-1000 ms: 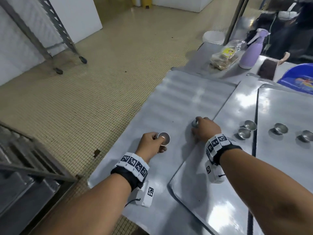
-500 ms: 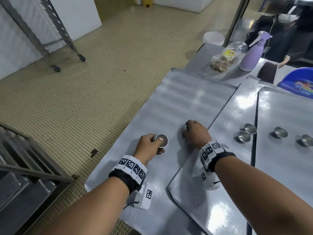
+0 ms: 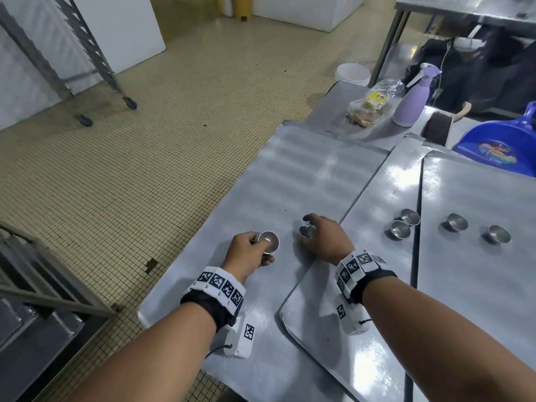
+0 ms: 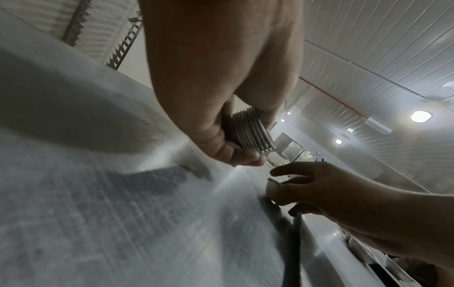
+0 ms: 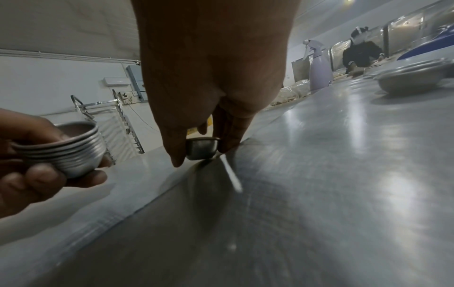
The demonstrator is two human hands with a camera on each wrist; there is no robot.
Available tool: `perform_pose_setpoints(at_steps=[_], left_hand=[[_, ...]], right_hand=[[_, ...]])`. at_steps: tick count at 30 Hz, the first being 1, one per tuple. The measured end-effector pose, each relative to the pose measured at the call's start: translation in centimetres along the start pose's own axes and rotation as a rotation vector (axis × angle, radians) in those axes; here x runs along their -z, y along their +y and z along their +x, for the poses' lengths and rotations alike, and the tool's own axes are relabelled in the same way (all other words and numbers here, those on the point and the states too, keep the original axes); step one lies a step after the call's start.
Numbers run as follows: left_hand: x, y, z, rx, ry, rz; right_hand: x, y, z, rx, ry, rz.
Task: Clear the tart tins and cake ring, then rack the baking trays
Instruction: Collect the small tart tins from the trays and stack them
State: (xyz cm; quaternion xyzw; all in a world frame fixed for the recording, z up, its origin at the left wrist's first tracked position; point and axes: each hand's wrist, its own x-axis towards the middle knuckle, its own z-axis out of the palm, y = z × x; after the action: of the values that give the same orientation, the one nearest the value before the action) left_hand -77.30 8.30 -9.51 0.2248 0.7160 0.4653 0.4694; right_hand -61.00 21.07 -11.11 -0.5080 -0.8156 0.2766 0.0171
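- Head view: left hand grips a nested stack of small silver tart tins; right hand has drawn nearer since a second ago, pinching one small steel tin.
- Left wrist: stack clamped.
- Right wrist: tin just above the grey baking tray, likely next for stacking.

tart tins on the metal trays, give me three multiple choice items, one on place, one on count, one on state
1. Where is the lilac plastic spray bottle?
A. far end of the counter
B. on the floor
C. in the left hand

2. How many small round metal tart tins lie loose on the trays to the right of the hands?
A. one
B. four
C. seven

3. What does the left hand hold?
A. nothing
B. a towel
C. a nested stack of metal tart tins

Answers: 1 A, it stands past the flat steel baking trays. 2 B, head view shows two pairs. 3 C, the right wrist view shows stacked rims, while the right hand pinches a single metal tart tin.
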Motion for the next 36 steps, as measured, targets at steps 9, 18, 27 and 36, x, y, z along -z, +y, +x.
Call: perform_pose_setpoints(at_steps=[9,18,27,36], left_hand=[[-1.9,0.7,0.6,0.025,0.035,-0.080],[-8.7,2.8,-0.2,-0.002,-0.220,-0.157],[-11.6,3.0,0.7,0.010,-0.138,-0.031],[-11.6,1.7,1.4,0.027,-0.132,0.014]], right_hand=[[1.9,-0.8,-3.6,0.085,0.134,0.196],[3.5,0.5,-6.5,0.079,0.184,0.258],[7.2,11.3,-6.3,-0.360,0.357,0.110],[7.3,14.5,-4.2,-0.370,0.239,-0.022]])
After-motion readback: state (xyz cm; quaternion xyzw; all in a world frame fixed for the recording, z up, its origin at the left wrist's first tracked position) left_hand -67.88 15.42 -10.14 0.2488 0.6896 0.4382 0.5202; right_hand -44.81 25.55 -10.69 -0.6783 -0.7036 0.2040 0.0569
